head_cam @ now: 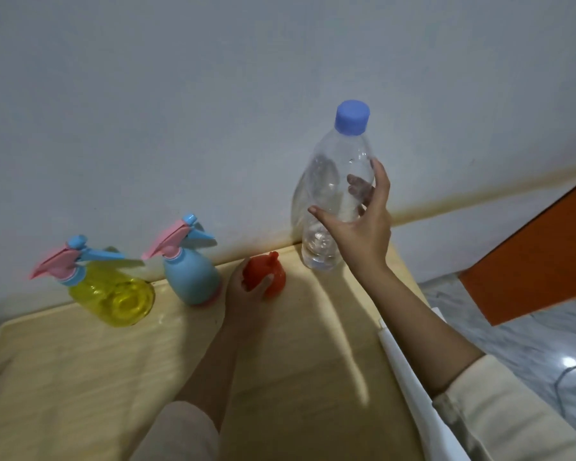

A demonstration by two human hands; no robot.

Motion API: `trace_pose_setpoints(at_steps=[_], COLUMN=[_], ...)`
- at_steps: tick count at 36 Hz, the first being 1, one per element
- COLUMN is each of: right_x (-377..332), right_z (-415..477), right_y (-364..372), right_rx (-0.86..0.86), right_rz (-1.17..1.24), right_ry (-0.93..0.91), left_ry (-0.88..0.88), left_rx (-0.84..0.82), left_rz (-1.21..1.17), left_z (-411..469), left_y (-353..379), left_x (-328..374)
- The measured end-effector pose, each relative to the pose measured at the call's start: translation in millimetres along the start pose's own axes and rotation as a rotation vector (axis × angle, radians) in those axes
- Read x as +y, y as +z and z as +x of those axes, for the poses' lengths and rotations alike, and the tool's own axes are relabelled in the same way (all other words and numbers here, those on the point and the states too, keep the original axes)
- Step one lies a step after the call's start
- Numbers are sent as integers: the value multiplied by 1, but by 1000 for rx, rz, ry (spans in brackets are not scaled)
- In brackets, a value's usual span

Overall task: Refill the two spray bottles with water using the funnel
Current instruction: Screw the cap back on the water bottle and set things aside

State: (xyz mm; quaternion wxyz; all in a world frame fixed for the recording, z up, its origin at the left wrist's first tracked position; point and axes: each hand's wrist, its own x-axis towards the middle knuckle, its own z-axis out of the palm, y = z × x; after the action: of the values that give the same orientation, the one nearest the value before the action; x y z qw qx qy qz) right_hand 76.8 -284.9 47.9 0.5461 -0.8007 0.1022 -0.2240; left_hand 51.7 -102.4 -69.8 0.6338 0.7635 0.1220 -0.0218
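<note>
While my left hand curls round the red funnel near the back of the table, thumb and fingers clasping its body, my right hand wraps the clear water bottle at mid-height, thumb across the front, fingers visible through the plastic behind. Whether the bottle's base rests on the table or hangs just above it, I cannot tell, nor how full it is. Its blue cap is on. Just left of the funnel stands the blue spray bottle; further left, the yellow spray bottle. Both carry their pink-and-blue trigger heads, so neither neck is open. I judge the step in hand to be gathering the tools. To do it well, I should grip the thin-walled bottle lightly, since squeezing may buckle it, and unscrew a trigger head first. I then seat the funnel's spout squarely in the neck and steady it before uncapping and tilting the water slowly.
</note>
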Motion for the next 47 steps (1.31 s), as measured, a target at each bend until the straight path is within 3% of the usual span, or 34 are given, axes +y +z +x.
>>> trace_pose_setpoints(at_steps=[5, 14, 19, 38, 44, 47], right_x=[4, 57, 62, 73, 66, 68], right_z=[6, -7, -3, -16, -39, -54], right_y=[9, 11, 12, 19, -18, -52], right_rx=[-45, -349, -342, -314, -215, -124], right_rz=[-5, -8, -19, -103, -151, -199], right_ry=[-45, 48, 41, 115, 87, 88], left_ry=[-69, -7, 19, -31, 62, 144], left_rx=[30, 59, 3, 127, 213, 178], left_rz=[68, 287, 389, 421, 343, 265], left_z=[7, 14, 16, 15, -7, -27], left_y=[3, 11, 9, 22, 25, 36], left_x=[-5, -6, -7, -8, 3, 5])
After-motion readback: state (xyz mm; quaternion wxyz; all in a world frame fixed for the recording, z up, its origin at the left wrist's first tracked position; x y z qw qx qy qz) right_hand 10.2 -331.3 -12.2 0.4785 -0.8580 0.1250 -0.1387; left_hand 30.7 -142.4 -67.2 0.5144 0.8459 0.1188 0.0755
